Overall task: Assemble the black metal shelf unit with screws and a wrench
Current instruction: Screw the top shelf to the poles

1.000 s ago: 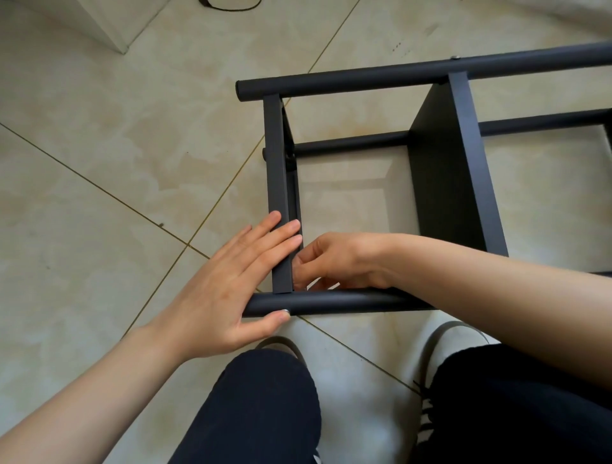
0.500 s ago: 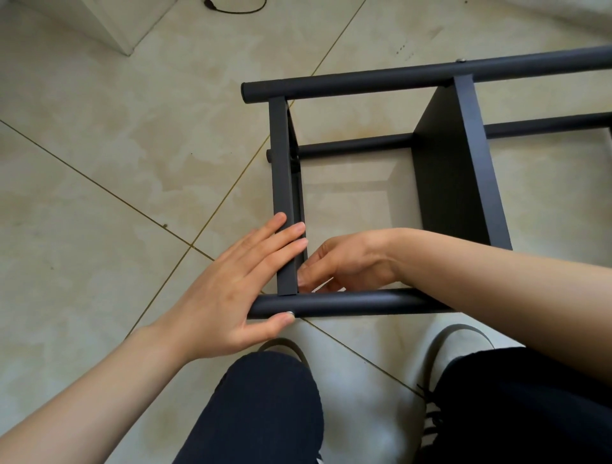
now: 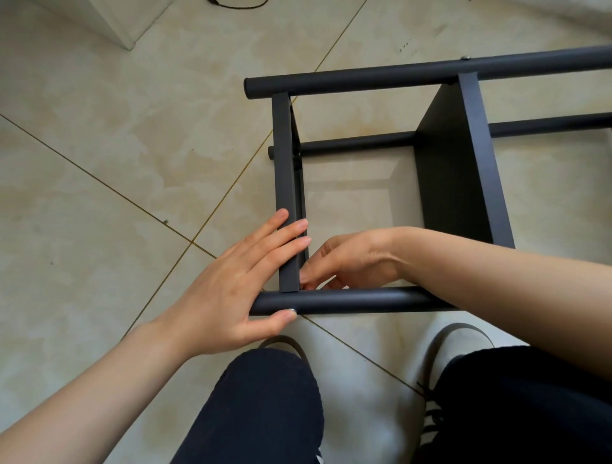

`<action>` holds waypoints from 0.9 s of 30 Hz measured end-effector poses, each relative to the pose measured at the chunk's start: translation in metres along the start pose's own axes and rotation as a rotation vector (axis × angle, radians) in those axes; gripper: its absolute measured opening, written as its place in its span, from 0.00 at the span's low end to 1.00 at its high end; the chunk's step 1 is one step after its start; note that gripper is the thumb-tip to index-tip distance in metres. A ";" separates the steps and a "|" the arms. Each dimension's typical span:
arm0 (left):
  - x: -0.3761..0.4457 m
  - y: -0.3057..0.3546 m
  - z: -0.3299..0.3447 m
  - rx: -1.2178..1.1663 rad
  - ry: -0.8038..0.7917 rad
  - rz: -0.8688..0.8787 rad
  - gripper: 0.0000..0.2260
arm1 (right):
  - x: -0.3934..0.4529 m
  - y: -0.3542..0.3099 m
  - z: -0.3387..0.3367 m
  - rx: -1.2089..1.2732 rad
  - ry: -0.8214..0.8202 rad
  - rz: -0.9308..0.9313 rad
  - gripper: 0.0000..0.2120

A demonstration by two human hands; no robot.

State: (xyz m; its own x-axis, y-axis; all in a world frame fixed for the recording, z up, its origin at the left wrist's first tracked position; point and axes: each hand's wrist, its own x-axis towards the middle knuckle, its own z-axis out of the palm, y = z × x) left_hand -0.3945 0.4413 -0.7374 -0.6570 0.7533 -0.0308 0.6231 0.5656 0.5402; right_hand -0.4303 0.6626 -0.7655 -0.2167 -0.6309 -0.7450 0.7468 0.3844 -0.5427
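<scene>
The black metal shelf unit (image 3: 460,159) lies on its side on the tiled floor. Its near round post (image 3: 347,300) runs left to right in front of my knees. My left hand (image 3: 231,281) lies flat with straight fingers pressed on the end shelf panel (image 3: 285,172), thumb under the near post. My right hand (image 3: 347,260) reaches inside the frame at the joint of that panel and the near post. Its fingers are curled and pinch something small at the corner; what it is stays hidden. No wrench shows.
A second shelf panel (image 3: 477,159) stands to the right between the far post (image 3: 397,75) and the near one. My knees and shoes are just below the frame. A white cabinet corner (image 3: 126,23) and a black cable (image 3: 236,4) sit at the top left.
Both hands stay at the same joint. The view has tilted slightly, so the frame sits a little lower in the picture. My right fingers have shifted a little at the corner.
</scene>
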 end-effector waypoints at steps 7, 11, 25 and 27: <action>0.000 0.000 0.001 -0.001 0.006 -0.003 0.34 | 0.002 -0.001 0.003 0.031 -0.034 -0.006 0.06; -0.001 0.000 0.001 -0.006 0.009 -0.002 0.33 | -0.001 -0.002 -0.002 0.032 -0.030 0.007 0.05; 0.000 0.003 0.000 -0.013 -0.002 -0.024 0.33 | -0.003 -0.003 -0.001 0.017 -0.031 -0.005 0.05; 0.000 0.003 0.000 -0.013 -0.006 -0.025 0.33 | -0.002 -0.003 0.000 -0.002 -0.011 0.000 0.04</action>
State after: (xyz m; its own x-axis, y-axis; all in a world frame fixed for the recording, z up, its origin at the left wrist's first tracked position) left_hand -0.3928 0.4431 -0.7359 -0.6701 0.7406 -0.0496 0.6007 0.5803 0.5499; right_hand -0.4321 0.6628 -0.7622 -0.2095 -0.6384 -0.7407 0.7456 0.3858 -0.5434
